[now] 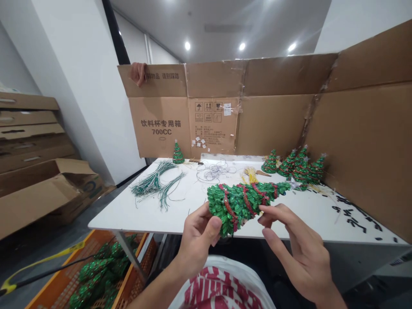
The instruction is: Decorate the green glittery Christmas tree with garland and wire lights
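Observation:
A small artificial Christmas tree [240,204], green and glittery with a red garland wound round it, lies tilted on its side in front of me. Its silvery star tip [293,184] points right. My left hand [201,229] grips the tree at its wide base, thumb towards me and the other fingers partly hidden behind it. At the tree's lower right side is my right hand [289,244], its index fingertip at the garland. The right thumb stands apart from the fingers, and I see nothing held there.
On the white table [119,214] lie green wire strands [154,182], thin tangled wire [215,171], yellow ties [250,175] and black bits [354,221]. Several finished trees [302,169] and one small tree [177,153] stand behind. Cardboard walls [273,120] enclose the back; an orange crate [48,296] holds green trees.

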Available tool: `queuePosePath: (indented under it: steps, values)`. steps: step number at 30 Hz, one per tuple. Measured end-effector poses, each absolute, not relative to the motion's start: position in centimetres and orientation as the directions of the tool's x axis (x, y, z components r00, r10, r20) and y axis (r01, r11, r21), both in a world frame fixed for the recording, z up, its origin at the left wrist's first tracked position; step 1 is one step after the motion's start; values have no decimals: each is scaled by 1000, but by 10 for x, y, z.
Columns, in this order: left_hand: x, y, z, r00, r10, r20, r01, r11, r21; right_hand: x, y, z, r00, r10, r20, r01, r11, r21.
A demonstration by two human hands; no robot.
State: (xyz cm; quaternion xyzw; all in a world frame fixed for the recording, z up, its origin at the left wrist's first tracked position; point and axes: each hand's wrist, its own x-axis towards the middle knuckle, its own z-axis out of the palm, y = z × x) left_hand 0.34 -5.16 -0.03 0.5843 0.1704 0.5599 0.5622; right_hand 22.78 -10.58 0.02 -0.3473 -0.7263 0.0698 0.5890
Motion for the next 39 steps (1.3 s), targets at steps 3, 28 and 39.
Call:
queuePosePath:
  steps: [3,28,39]
  values:
    - [4,-52,1,314,830,462,-428,-310,849,226,-105,-1,-48,598,800,399,746,-533]
    - [6,-53,6,315,834,454,-445,-292,846,217,-99,-9,17,556,831,397,759,-516]
    - [5,-51,5,291,843,452,-427,-308,850,218,-97,-11,26,565,825,398,751,-527]
